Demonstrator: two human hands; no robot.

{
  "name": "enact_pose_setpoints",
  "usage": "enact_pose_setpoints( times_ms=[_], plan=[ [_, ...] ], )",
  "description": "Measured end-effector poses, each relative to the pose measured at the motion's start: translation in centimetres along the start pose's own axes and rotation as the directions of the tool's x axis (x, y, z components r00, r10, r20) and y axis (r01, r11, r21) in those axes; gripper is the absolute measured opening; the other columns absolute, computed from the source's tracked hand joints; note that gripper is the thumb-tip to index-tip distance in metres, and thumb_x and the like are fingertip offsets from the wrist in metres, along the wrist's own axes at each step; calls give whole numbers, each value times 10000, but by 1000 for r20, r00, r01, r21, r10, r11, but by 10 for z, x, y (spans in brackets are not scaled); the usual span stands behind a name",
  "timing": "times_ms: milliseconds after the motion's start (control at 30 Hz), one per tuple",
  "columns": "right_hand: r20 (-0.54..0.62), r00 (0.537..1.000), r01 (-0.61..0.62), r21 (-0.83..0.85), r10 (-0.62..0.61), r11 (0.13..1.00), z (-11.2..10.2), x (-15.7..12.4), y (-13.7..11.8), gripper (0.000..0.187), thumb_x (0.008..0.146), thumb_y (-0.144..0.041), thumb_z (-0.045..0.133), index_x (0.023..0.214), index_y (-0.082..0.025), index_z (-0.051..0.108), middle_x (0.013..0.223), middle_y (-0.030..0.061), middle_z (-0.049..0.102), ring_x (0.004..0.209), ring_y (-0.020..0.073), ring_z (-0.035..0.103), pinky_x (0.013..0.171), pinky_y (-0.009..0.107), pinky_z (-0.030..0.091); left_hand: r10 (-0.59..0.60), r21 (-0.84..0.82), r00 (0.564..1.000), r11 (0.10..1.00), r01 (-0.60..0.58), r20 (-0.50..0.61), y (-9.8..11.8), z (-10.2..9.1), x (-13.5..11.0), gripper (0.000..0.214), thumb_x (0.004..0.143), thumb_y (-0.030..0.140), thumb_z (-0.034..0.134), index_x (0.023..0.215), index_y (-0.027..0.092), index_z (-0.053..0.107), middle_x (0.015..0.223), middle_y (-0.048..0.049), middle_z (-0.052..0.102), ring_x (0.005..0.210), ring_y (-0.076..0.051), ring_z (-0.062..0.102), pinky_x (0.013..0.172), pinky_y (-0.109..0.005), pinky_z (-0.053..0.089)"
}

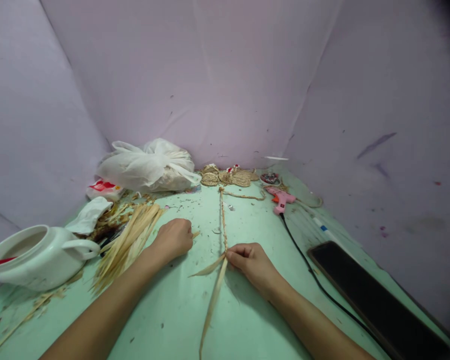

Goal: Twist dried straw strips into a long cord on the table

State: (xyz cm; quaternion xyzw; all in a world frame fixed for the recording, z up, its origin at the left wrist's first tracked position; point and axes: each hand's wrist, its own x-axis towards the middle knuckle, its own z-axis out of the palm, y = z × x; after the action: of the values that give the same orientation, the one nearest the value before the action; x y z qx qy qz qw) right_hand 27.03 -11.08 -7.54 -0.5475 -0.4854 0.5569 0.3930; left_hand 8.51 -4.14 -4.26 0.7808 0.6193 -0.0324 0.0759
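A thin braided straw cord [222, 220] runs from the back of the green table [247, 320] toward me and ends in loose flat straw strips [214, 295]. My right hand [252, 262] pinches the cord where the braid ends. My left hand [174, 237] is closed, knuckles up, on a short straw piece [195, 233] beside the pile of dry straw strips [129, 240].
A white ceramic pot [37, 255] stands at the left. White plastic bags [150, 165] and woven straw pieces [228, 176] lie at the back. A pink glue gun [281, 199] with a black cable [307, 265] and a dark flat slab [375, 295] occupy the right.
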Motion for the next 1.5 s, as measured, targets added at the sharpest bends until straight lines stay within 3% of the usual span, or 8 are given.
enact_pose_setpoints(
  times_ms=[267,467,733,1033,1133,1300,1400,1500],
  plan=[
    [2,1000,5,4,-5,1000,0,-1,-2,213,637,-307,566,554,-112,597,467,-21,457,460,64,325,457,208,238,64,-17,996,998,-63,54,10,-13,-11,181,691,286,444,654,189,592,710,-69,612,631,-178,525,517,-252,283],
    [17,1000,22,6,-22,1000,0,0,-2,222,643,-299,551,515,-118,556,458,-22,440,450,60,305,448,210,222,266,-491,962,848,-201,65,27,-8,-20,174,650,251,444,582,150,567,538,6,505,533,-105,431,498,-207,281],
    [4,999,32,-1,-32,999,1,2,-1,213,636,-280,545,495,-120,539,440,-26,431,438,58,301,436,206,220,269,-783,911,616,87,313,35,-3,-22,184,625,300,472,541,139,506,406,52,351,371,-61,283,384,-202,202],
    [-5,999,46,4,-46,999,0,3,0,194,634,-258,553,503,-116,551,453,-18,457,447,60,336,452,204,251,346,-804,882,591,59,319,38,2,-25,237,624,326,510,481,144,460,381,65,299,370,-50,250,383,-204,174],
    [-11,999,40,5,-40,999,0,2,0,184,636,-254,546,510,-120,554,465,-16,472,449,62,346,458,205,261,292,-779,906,623,62,306,38,5,-23,162,599,275,509,519,135,508,395,58,344,379,-57,283,396,-204,205],
    [-10,999,40,11,-40,999,-1,1,-1,179,625,-238,541,477,-137,533,450,-24,465,437,62,332,456,210,255,195,-638,971,767,-62,139,33,0,-18,172,640,265,468,562,140,556,447,32,424,443,-86,365,450,-211,264],
    [-13,999,38,7,-38,999,-1,0,-2,173,623,-243,546,485,-138,542,458,-20,474,445,67,338,458,214,250,81,-287,994,953,-97,-67,32,-6,-19,196,691,248,430,633,153,591,587,-35,553,574,-142,484,547,-239,316],
    [-8,999,31,18,-31,999,-1,0,-2,174,627,-247,544,493,-136,541,469,-16,476,455,70,348,463,216,251,160,37,976,987,-156,-149,35,-7,-25,201,706,235,423,705,164,610,705,-90,604,650,-183,530,586,-265,311]
  ],
)
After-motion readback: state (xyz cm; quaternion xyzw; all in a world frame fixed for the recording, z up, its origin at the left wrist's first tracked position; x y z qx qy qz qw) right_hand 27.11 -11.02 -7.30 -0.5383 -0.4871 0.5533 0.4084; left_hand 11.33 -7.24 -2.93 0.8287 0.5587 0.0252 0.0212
